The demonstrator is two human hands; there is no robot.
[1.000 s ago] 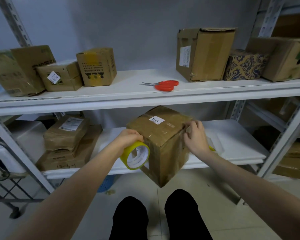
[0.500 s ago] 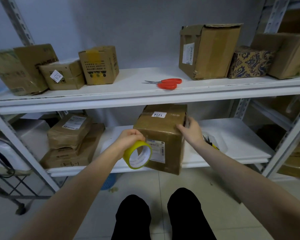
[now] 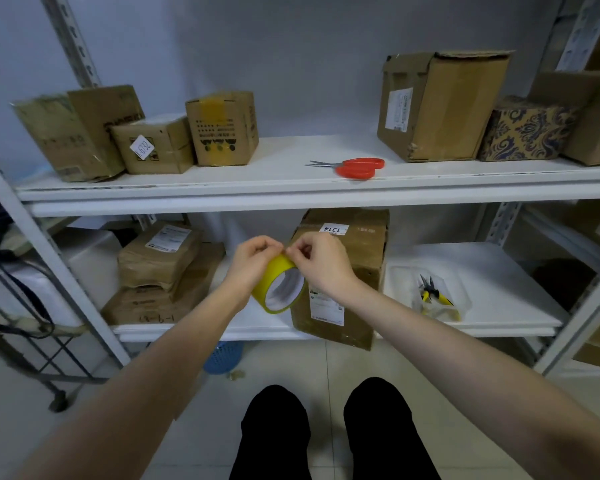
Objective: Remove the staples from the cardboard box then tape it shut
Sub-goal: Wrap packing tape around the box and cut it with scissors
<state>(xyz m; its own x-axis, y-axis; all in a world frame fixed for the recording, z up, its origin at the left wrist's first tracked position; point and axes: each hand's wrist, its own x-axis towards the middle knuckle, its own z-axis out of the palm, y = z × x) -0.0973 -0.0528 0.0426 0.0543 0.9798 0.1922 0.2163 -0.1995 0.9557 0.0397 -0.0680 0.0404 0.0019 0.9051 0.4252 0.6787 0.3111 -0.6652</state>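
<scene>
A brown cardboard box [image 3: 361, 247] with a white "1314" label stands on the lower shelf, its front corner over the shelf edge. In front of it I hold a yellow tape roll [image 3: 278, 289]. My left hand [image 3: 253, 259] grips the roll from the left. My right hand [image 3: 321, 261] pinches at the top edge of the roll, fingertips meeting those of the left hand. Neither hand touches the box. Yellow-handled pliers [image 3: 433, 294] lie in a clear tray to the right of the box.
Red scissors [image 3: 355, 167] lie on the white upper shelf [image 3: 291, 188] among several cardboard boxes. Wrapped parcels [image 3: 160, 258] are stacked at the lower shelf's left. A blue basket [image 3: 222, 356] sits on the floor below. My legs are at the bottom centre.
My right hand let go of the box, which now stands on the lower shelf, and came over to the tape roll. The left hand lifted the roll slightly.
</scene>
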